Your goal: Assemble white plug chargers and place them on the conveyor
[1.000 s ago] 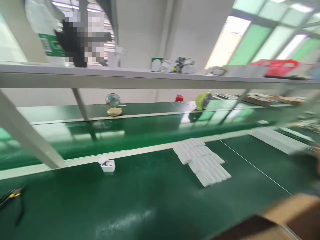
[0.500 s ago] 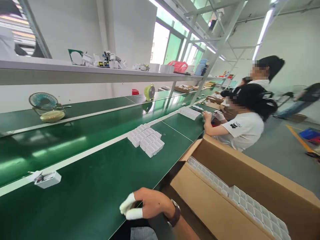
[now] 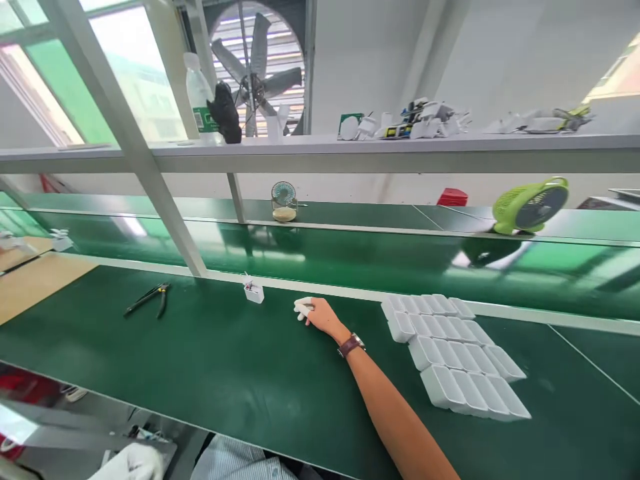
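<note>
My right hand (image 3: 314, 312) reaches far across the green table (image 3: 240, 373), close to the white strip along the conveyor. It wears white finger cots and a wristwatch (image 3: 350, 345). Its fingers are curled together on the table; what they pinch, if anything, is too small to name. A small white box (image 3: 253, 291) with bits in it stands a little to the hand's left. A block of white plastic trays (image 3: 453, 353) lies to its right. At the bottom left, below the table edge, a white gloved shape (image 3: 133, 461) seems to be my left hand; its fingers do not show.
Black pliers (image 3: 150, 298) lie on the table at the left. Behind runs a shiny green conveyor (image 3: 350, 257). Beyond it stand a small desk fan (image 3: 283, 200), a lime-green fan (image 3: 530, 205) and a red box (image 3: 453, 197). An overhead shelf (image 3: 320, 155) carries a bottle (image 3: 199, 93) and white parts.
The view has swung from the right, with other people and a cardboard box, back to the left. My right hand has gone from the near table edge out toward the conveyor.
</note>
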Motion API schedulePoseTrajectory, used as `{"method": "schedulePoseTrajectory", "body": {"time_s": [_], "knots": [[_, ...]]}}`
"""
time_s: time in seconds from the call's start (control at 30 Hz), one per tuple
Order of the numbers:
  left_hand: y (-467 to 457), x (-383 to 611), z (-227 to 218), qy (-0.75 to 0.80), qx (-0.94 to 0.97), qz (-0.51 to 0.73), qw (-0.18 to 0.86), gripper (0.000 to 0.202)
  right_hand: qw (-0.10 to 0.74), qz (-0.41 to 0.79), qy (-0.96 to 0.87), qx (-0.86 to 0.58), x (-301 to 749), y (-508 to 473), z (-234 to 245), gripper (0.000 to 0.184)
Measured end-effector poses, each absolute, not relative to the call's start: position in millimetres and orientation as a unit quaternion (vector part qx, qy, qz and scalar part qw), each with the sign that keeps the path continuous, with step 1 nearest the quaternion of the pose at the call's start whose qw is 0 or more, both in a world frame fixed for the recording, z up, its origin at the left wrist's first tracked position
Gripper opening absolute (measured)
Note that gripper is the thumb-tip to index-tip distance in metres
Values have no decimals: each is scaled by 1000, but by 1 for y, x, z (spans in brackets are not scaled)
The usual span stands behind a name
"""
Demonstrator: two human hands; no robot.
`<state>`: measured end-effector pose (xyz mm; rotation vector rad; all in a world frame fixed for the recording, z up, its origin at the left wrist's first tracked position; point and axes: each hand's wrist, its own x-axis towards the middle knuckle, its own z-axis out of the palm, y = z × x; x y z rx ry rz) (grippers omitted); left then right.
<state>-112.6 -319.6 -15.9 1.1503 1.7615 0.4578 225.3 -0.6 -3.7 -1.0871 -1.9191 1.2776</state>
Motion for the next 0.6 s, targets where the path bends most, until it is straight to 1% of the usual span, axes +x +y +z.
{"method": "schedulePoseTrajectory", "body": {"time_s": [0.07,0.17,0.23,0.3,0.43,0.5,0.6], "knots": [[-301,-123,-3,704,472,206,488,46,307,493,-705,-406,227,2,-10,27],[-241,-122,10,680,482,265,484,54,318,504,-689,-412,229,3,-16,27],[-188,-110,14,668,491,338,446,61,322,506,-680,-421,229,2,-19,29],[-137,-92,15,683,496,374,384,70,324,506,-674,-430,228,1,-21,31],[-63,-61,9,723,512,371,278,89,321,501,-671,-442,227,-3,-22,37],[-41,-51,4,713,514,395,268,90,316,497,-671,-450,227,-4,-21,38],[-21,-44,-8,698,521,410,271,77,305,494,-672,-459,230,-6,-22,37]]}}
